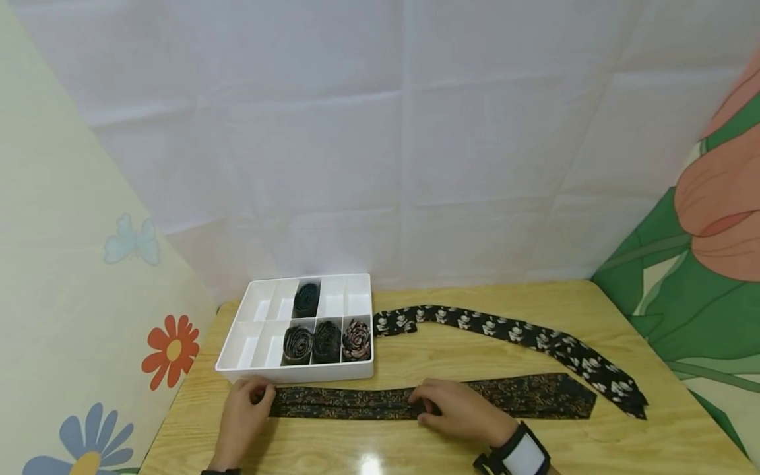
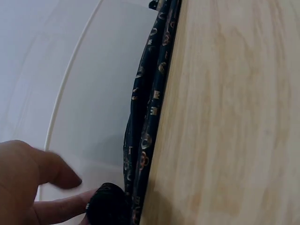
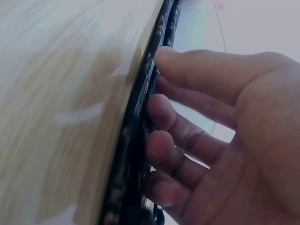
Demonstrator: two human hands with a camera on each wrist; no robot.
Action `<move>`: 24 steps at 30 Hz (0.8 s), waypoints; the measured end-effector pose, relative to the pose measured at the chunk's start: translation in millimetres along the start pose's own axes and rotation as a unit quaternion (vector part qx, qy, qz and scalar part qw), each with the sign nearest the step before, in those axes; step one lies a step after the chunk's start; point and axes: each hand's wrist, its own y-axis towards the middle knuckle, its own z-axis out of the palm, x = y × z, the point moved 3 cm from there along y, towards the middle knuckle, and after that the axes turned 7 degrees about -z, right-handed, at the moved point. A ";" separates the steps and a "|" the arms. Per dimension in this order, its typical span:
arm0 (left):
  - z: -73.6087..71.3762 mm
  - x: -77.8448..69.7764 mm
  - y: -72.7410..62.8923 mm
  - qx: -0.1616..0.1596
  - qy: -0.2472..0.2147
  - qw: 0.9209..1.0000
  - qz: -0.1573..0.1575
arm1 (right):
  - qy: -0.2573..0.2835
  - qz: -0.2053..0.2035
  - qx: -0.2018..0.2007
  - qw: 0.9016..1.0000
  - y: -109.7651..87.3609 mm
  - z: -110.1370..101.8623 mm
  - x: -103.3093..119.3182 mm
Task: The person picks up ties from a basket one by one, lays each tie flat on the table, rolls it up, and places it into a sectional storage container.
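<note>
patterned tie (image 1: 338, 404) laid lengthwise on the table (image 1: 641, 442), just in front of the white divided tray (image 1: 297, 377); pointed wide end to the right. left hand (image 1: 245, 406) at the narrow end, holding a small curled bit (image 2: 107, 206) of it by the fingertips. right hand (image 1: 460, 410) partway along, thumb and fingers bent, holding the cloth.

handling, judged: light, limp, not fragile; creases more readily than it tears. surface probably smooth, could slide on the wood; layers may shift apart, the edges showing doubled in both wrist views. best hold: narrow end pinched between thumb and forefinger, other hand light on both long edges, keeping it flat and straight.
</note>
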 end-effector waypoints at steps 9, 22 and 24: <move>3.6 1.9 -7.8 0.001 0.062 0.998 0.019 | -0.022 -0.040 0.019 0.999 34.9 17.2 20.3; 5.9 -12.5 -9.6 0.009 0.046 0.999 0.017 | -0.142 -0.194 0.017 0.970 88.8 51.5 64.5; 7.4 -14.0 -10.5 -0.003 0.045 0.998 0.035 | -0.160 -0.205 0.021 0.965 93.8 56.2 66.8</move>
